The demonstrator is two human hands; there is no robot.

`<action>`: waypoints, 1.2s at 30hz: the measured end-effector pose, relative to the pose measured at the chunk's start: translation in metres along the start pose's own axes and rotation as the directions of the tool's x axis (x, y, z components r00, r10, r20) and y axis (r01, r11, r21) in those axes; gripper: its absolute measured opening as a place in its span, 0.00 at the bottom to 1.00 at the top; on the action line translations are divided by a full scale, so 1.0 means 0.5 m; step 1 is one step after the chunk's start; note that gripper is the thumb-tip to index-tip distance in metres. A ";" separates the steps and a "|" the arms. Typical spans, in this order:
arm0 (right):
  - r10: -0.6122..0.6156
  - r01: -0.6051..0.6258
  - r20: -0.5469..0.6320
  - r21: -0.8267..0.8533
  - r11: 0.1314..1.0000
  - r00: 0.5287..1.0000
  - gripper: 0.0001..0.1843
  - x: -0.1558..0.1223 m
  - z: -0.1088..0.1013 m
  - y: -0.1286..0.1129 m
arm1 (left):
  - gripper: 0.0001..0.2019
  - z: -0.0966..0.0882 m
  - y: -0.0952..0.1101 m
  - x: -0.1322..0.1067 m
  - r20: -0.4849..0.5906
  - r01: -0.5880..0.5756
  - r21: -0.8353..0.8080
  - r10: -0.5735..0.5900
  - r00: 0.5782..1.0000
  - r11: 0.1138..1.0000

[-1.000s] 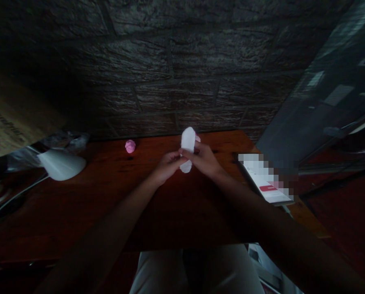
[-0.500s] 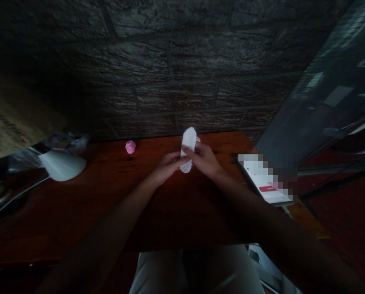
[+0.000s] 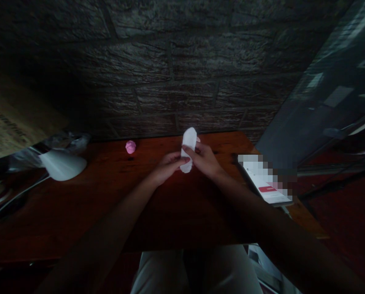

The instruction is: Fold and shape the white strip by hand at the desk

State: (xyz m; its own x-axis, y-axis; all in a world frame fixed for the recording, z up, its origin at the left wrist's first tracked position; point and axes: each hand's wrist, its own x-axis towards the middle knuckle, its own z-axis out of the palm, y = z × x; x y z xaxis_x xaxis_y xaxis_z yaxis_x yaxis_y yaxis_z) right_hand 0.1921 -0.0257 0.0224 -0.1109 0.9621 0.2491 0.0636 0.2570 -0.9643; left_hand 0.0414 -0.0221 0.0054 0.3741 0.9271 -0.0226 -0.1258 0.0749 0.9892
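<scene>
Head view: the right hand (image 3: 207, 159) has slid its thumb slightly up the white strip (image 3: 189, 136), whose top tips toward one o'clock; it and the left hand (image 3: 167, 165) keep pinched grips above the bench (image 3: 157, 208), so handling apparently continues.

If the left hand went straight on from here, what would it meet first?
The left hand would first press into the white object it holds, then probably the right hand; depth is unclear.
</scene>
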 end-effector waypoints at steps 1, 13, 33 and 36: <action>-0.006 0.006 0.000 0.000 1.000 1.000 0.15 0.000 0.000 0.000 | 0.14 0.000 0.000 0.000 -0.003 -0.001 0.000 0.001 1.000 1.000; 0.031 -0.031 0.014 -0.019 0.999 0.999 0.15 0.002 -0.001 0.001 | 0.12 -0.003 -0.009 0.008 0.014 0.012 -0.026 -0.012 1.000 1.000; 0.013 -0.012 0.013 -0.054 0.998 1.000 0.16 -0.001 -0.002 -0.004 | 0.13 -0.002 -0.001 0.002 0.022 0.002 -0.023 -0.001 1.000 1.000; -0.006 0.007 0.012 -0.073 0.997 1.000 0.15 -0.001 -0.003 -0.005 | 0.13 -0.003 -0.002 0.003 0.033 -0.006 -0.025 0.007 0.999 1.000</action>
State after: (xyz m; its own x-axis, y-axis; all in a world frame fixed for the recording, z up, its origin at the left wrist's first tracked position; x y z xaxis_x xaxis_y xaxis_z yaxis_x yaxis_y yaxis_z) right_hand 0.1932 -0.0267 0.0249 -0.1236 0.9592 0.2542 0.1355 0.2701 -0.9533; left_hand 0.0409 -0.0203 0.0041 0.4035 0.9149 -0.0114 -0.1507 0.0787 0.9854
